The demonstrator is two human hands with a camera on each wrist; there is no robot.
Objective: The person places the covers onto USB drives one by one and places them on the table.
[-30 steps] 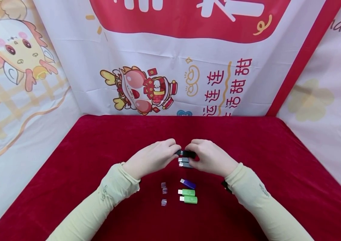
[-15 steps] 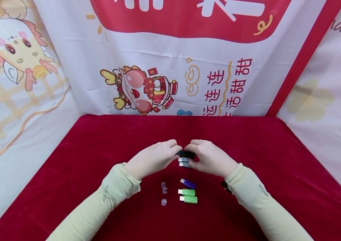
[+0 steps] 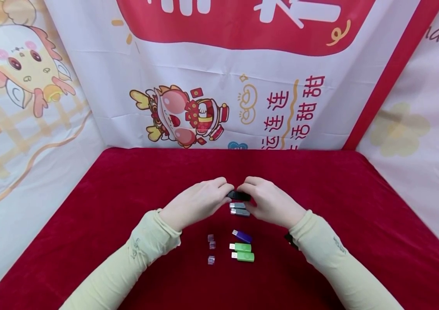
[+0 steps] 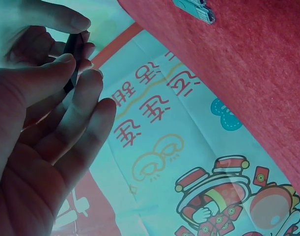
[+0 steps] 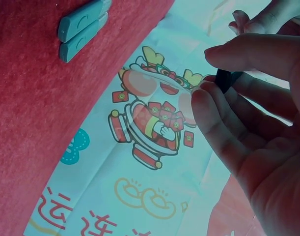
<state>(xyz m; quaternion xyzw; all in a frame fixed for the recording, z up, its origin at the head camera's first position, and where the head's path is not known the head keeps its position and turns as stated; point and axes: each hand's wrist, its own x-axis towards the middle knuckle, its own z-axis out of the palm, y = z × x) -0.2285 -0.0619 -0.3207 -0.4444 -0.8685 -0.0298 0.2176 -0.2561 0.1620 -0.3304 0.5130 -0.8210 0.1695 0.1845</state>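
White fabric (image 3: pixel 223 73) printed with cartoon figures and red lettering hangs behind a table spread with deep red cloth (image 3: pixel 188 284). Near the table's centre, two bare hands in pale yellow sleeves meet over a black stick (image 3: pixel 239 196). It is short, slim and straight-sided, a dark bar lying almost level from nine o'clock to three o'clock; it looks like a USB drive, though fingers cover both ends, so its tips cannot be made out. Its left end is pinched between thumb and fingers of the left hand (image 3: pixel 200 201), at nine o'clock; the right hand (image 3: pixel 271 201), at three o'clock, pinches the other end the same way. Just beside the stick, at six o'clock, two grey USB sticks (image 3: pixel 240 212) lie side by side. Farther out at six o'clock come a slanted purple USB stick (image 3: pixel 242 236) and two bright green USB sticks (image 3: pixel 243 257), their metal plugs facing nine o'clock. Three small clear pieces (image 3: pixel 212 245) sit at seven o'clock, and a dark object (image 3: pixel 291 239), mostly hidden by the right sleeve, at four.
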